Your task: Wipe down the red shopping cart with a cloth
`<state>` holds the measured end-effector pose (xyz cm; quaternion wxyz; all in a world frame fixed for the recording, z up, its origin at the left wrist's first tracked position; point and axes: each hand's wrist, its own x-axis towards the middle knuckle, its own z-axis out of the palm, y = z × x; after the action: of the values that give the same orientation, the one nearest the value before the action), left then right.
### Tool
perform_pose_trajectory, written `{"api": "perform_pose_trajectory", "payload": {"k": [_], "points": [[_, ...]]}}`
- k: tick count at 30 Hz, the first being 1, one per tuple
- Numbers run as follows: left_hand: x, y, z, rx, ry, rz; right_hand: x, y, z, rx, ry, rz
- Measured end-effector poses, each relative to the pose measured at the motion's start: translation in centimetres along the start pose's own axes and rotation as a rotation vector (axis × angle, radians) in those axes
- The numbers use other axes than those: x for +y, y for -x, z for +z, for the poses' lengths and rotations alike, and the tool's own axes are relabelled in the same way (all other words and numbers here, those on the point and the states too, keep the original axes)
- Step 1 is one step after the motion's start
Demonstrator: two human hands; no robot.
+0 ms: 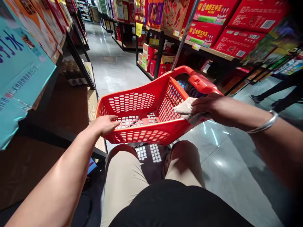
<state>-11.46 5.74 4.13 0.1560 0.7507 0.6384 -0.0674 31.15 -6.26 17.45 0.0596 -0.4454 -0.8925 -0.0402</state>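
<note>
Stocked shelves are seen, in the head view, beside a red cart. A cloth is grasped by the fingers of the right hand near the handle, while the left hand is laid over the near rim, how tightly cannot be told; the cloth seems best pressed flat, the cart steadied.

Left hand: bare; forearm behind it likewise bare. Right hand: bare; silver-coloured bracelet sits behind it, toward elbow side: rigid, rounded band, polished surface, bright highlights along curve. Trousers, below and between hands: pale beige, plain cloth, soft creases, shade darker toward knees. Top, farther back from hands than knees: black, fine ribbed texture, curved lower edge overlapping trousers.
</note>
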Motion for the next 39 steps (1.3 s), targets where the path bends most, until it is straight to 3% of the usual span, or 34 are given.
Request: {"api": "perform_pose_trajectory", "payload": {"k": [2, 5, 8, 10, 14, 18, 21, 26, 30, 33, 36, 39], "points": [[2.5, 1.0, -0.5, 0.079, -0.013, 0.020, -1.5, 0.5, 1.2, 0.052, 0.111, 0.004], [8.1, 3.2, -0.7, 0.217, 0.102, 0.270, -4.7, -0.2, 4.8, 0.221, 0.205, 0.042], [12.9, 4.8, 0.4, 0.175, 0.084, 0.574, -7.1, -1.3, 8.7, 0.401, 0.180, -0.053], [14.3, 5.1, 1.3, 0.184, 0.011, 0.537, -7.7, -1.5, 10.3, 0.465, 0.146, -0.146], [13.6, 4.4, 2.2, 0.223, -0.049, 0.441, -7.0, -0.3, 10.2, 0.534, 0.052, -0.186], [12.6, 3.9, 1.8, 0.216, 0.019, 0.423, -6.5, 1.5, 8.8, 0.704, 0.120, -0.030], [12.8, 3.8, 1.5, 0.202, 0.016, 0.414, -7.3, 2.1, 9.8, 0.775, 0.163, 0.088], [13.3, 3.6, 1.7, 0.203, -0.047, 0.392, -9.0, 2.4, 15.7, 0.833, 0.159, 0.214], [13.5, 3.3, 1.8, 0.236, -0.087, 0.385, -9.4, 3.2, 21.8, 0.667, 0.082, 0.281], [13.8, 3.1, 1.7, 0.254, -0.105, 0.391, -9.5, 3.8, 24.9, 0.539, -0.019, 0.332], [14.0, 2.8, 1.5, 0.245, -0.109, 0.392, -9.0, 3.9, 24.2, 0.563, -0.185, 0.375], [14.0, 2.4, 1.4, 0.240, -0.108, 0.376, -8.0, 3.9, 19.7, 0.724, -0.258, 0.369]]}}
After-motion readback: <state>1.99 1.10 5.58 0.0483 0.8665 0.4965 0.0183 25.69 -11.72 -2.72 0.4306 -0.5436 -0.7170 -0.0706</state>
